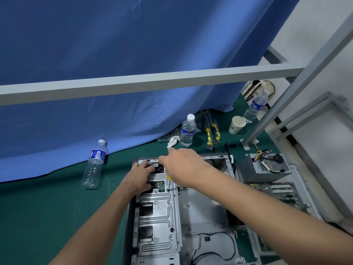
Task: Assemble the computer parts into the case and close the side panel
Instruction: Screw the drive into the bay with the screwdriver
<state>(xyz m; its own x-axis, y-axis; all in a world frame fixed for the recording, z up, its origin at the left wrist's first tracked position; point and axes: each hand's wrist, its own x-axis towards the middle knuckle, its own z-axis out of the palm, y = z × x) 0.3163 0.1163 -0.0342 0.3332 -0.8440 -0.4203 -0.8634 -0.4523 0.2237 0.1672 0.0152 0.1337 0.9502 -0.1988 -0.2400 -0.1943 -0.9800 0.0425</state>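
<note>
The computer case (191, 217) lies on its side on the green table (47, 207), lower centre of the frame, its open side up and its long axis running from the bottom edge toward the blue curtain (133, 54). The silver drive cage (156, 217) occupies the left part of the case. The right hand (183, 167) sits above the cage's far end, its grip closed round a yellow-handled screwdriver (168, 181); the shaft points almost straight down, and the tip meets the cage's top plate near its right edge. The left hand (142, 176) lies just left of the shaft, fingers curled into an opening at the far end of the cage, apparently bracing a part inside; what it holds is hidden. The coming turn depends on the shaft staying vertical over the screw point, with the left hand close beside it. Room is tight there: the case's far wall lies just beyond both hands. The power supply (265, 167) and the motherboard (278, 194) rest outside the case at right of frame, not yet fitted. No panel is on the case, so much of the assembly remains.
</note>
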